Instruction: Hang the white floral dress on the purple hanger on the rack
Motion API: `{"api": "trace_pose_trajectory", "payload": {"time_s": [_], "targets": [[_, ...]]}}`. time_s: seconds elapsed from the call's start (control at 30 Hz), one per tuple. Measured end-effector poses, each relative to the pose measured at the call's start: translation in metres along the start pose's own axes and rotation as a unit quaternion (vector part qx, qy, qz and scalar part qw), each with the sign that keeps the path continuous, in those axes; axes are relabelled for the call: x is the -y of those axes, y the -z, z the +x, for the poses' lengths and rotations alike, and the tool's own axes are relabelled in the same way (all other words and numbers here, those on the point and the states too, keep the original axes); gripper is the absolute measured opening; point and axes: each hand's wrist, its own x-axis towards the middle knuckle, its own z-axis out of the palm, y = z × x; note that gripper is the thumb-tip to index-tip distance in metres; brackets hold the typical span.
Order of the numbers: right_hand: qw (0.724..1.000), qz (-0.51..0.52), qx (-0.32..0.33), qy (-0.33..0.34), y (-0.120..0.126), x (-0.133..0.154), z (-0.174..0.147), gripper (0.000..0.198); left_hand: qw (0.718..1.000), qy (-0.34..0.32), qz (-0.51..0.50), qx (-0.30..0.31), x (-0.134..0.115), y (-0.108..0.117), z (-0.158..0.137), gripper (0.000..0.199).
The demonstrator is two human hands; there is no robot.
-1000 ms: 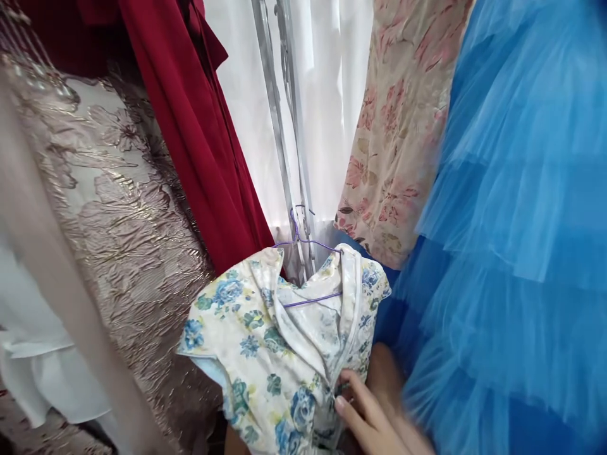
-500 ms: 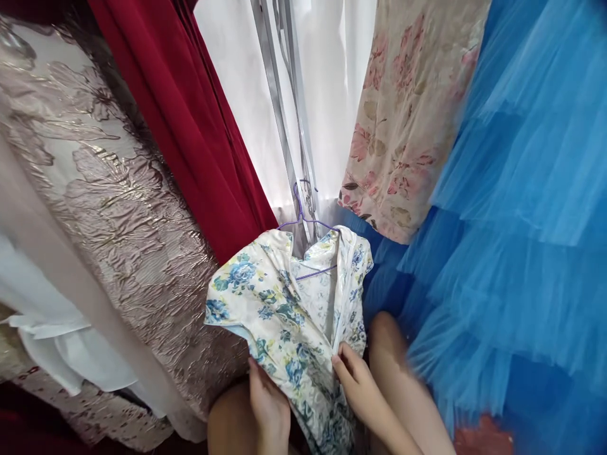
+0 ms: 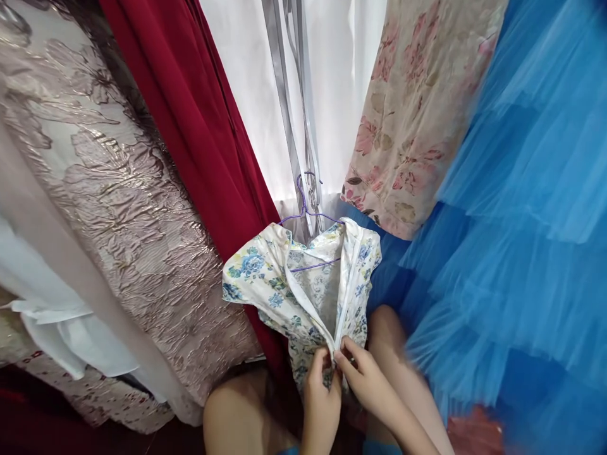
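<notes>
A short-sleeved white dress (image 3: 265,278) with blue flowers hangs on a purple wire hanger (image 3: 303,212) in front of me. Its front opening gapes in a V, edged by pale zipper tape (image 3: 342,297). At the bottom of the V, my left hand (image 3: 323,382) pinches the left edge of the opening. My right hand (image 3: 363,373) grips the right edge right beside it, fingertips nearly touching the left ones. Whether a zipper pull lies between the fingers is hidden. The lower part of the dress falls behind my hands.
A red garment (image 3: 190,126) and a pink brocade garment (image 3: 133,221) hang at the left. White cloth (image 3: 332,95) with grey ribbons (image 3: 284,95) is behind the hanger. A floral garment (image 3: 403,145) and blue layered tulle (image 3: 512,272) hang at the right. My bare knees flank the dress.
My left hand has moved right and up from the dress's side edge to the opening, pinching beside my right hand. The V gapes wider now, and the view has shifted slightly.
</notes>
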Motion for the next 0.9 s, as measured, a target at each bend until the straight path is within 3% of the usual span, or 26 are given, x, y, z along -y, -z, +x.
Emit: {"api": "trace_pose_trajectory", "payload": {"time_s": [0.1, 0.4, 0.6, 0.9], "targets": [[1.000, 0.022, 0.010, 0.008, 0.001, -0.001, -0.003, 0.005, 1.000, 0.003, 0.003, 0.001, 0.001, 0.005, 0.004, 0.020], [0.998, -0.010, -0.059, -0.001, -0.001, -0.022, -0.003, 0.008, 0.998, -0.024, -0.012, 0.052, -0.010, 0.012, 0.005, 0.019], [0.998, -0.005, -0.055, 0.006, 0.008, -0.024, -0.005, 0.015, 0.999, -0.016, -0.009, 0.030, -0.004, 0.006, 0.004, 0.021], [0.994, -0.051, -0.073, 0.062, 0.007, -0.026, -0.011, 0.012, 0.996, -0.075, 0.022, -0.054, -0.019, 0.003, -0.003, 0.017]]}}
